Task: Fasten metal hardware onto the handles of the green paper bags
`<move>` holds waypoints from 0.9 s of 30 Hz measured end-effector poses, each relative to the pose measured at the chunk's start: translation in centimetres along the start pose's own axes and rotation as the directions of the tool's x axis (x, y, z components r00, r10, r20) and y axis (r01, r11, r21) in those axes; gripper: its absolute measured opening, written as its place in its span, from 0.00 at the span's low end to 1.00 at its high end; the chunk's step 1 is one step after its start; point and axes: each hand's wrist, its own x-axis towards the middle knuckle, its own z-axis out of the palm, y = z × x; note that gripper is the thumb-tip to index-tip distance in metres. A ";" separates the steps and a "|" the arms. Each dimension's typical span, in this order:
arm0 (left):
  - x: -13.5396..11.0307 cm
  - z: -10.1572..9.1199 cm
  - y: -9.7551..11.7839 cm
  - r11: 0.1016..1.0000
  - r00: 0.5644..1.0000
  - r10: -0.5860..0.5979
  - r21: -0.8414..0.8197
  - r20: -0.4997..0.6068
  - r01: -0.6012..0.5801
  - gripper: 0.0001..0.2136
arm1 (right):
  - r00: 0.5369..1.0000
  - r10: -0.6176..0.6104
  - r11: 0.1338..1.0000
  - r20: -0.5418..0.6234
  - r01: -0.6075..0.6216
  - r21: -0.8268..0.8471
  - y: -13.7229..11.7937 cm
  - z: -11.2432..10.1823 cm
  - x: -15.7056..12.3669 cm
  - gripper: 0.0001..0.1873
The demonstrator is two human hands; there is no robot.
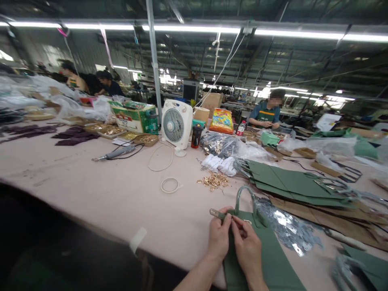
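Note:
At the bottom centre, my left hand (pixel 220 236) pinches the flat end of a green bag handle (pixel 247 198), which has a grey tab (pixel 216 213) sticking out to the left. My right hand (pixel 247 246) grips a small metal fitting (pixel 239 220) at that strap end, partly hidden by my fingers. The green bag body (pixel 265 262) lies beneath my hands. To the right are a heap of shiny silver pieces (pixel 286 226) and a stack of green panels (pixel 291 182). Loose brass fittings (pixel 213 180) lie just beyond my hands.
A long pale pink worktable (pixel 91 178) holds a tape ring (pixel 169 185), a white box fan (pixel 176 123), bagged hardware (pixel 218 145), and trays. A co-worker (pixel 266 115) sits across it. Brown panels (pixel 327 214) lie at right; dark cloth (pixel 54 246) fills the lower left.

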 end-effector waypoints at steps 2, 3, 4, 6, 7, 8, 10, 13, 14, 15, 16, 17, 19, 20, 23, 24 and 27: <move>0.2 -0.6 0.9 0.979 1.000 0.026 0.202 -0.018 -0.022 0.16 | 0.998 0.032 0.997 0.045 -0.035 0.062 0.1 -0.6 -0.1 0.26; 0.3 -1.0 1.4 0.948 1.000 0.026 0.316 -0.015 -0.020 0.15 | 0.998 0.050 0.994 0.047 -0.054 0.093 0.0 -0.9 0.0 0.28; 0.4 -1.4 1.9 0.902 1.000 0.026 0.431 -0.004 -0.022 0.15 | 0.997 0.070 0.990 0.030 -0.073 0.125 -0.2 -1.1 0.2 0.29; 0.5 -2.3 2.7 0.773 0.999 0.039 0.632 0.034 -0.052 0.13 | 0.993 0.105 0.977 -0.046 -0.095 0.189 -1.3 -1.4 1.3 0.31; 0.5 -2.7 2.9 0.706 0.997 0.055 0.704 0.056 -0.078 0.12 | 0.992 0.106 0.974 -0.072 -0.089 0.208 -2.0 -1.4 2.2 0.31; 0.5 -3.0 3.0 0.649 0.995 0.074 0.754 0.073 -0.104 0.12 | 0.994 0.090 0.975 -0.070 -0.073 0.211 -2.8 -1.1 3.3 0.30; 0.5 -3.2 3.0 0.589 0.991 0.102 0.797 0.090 -0.133 0.11 | 1.000 0.012 0.984 0.026 -0.017 0.176 -4.4 -0.1 6.1 0.27; 0.7 -3.2 2.8 0.593 0.992 0.101 0.795 0.081 -0.125 0.10 | 0.952 -0.116 0.993 0.285 0.109 0.040 -5.8 2.6 10.3 0.19; 0.8 -3.2 2.8 0.600 0.993 0.091 0.792 0.072 -0.113 0.10 | 0.930 -0.135 0.987 0.341 0.155 -0.030 -6.0 3.7 11.4 0.17; 0.9 -3.2 2.7 0.608 0.995 0.080 0.787 0.063 -0.099 0.10 | 0.916 -0.142 0.976 0.375 0.192 -0.100 -6.0 4.9 12.2 0.15; 1.0 -3.3 2.6 0.620 0.996 0.067 0.780 0.056 -0.086 0.09 | 0.912 -0.141 0.962 0.386 0.219 -0.166 -6.0 6.0 12.8 0.13; 1.1 -3.4 2.6 0.635 0.997 0.057 0.769 0.052 -0.077 0.10 | 0.916 -0.136 0.947 0.379 0.232 -0.222 -5.9 7.1 13.2 0.12; 1.3 -3.6 2.4 0.667 0.998 0.049 0.742 0.050 -0.070 0.10 | 0.929 -0.121 0.927 0.350 0.232 -0.295 -5.4 8.9 13.5 0.10; 1.4 -3.6 2.3 0.680 0.997 0.049 0.729 0.053 -0.072 0.11 | 0.935 -0.115 0.916 0.337 0.231 -0.327 -5.2 9.6 13.4 0.08; 1.7 -3.9 2.0 0.697 0.997 0.053 0.714 0.051 -0.073 0.13 | 0.944 -0.101 0.896 0.315 0.224 -0.384 -4.6 10.8 13.3 0.03; 1.7 -3.9 1.9 0.697 0.998 0.051 0.714 0.047 -0.069 0.12 | 0.944 -0.096 0.894 0.314 0.221 -0.389 -4.5 10.9 13.3 0.02; 1.9 -3.9 1.9 0.693 0.997 0.057 0.717 0.050 -0.075 0.12 | 0.946 -0.084 0.904 0.314 0.205 -0.376 -4.4 10.6 13.3 0.06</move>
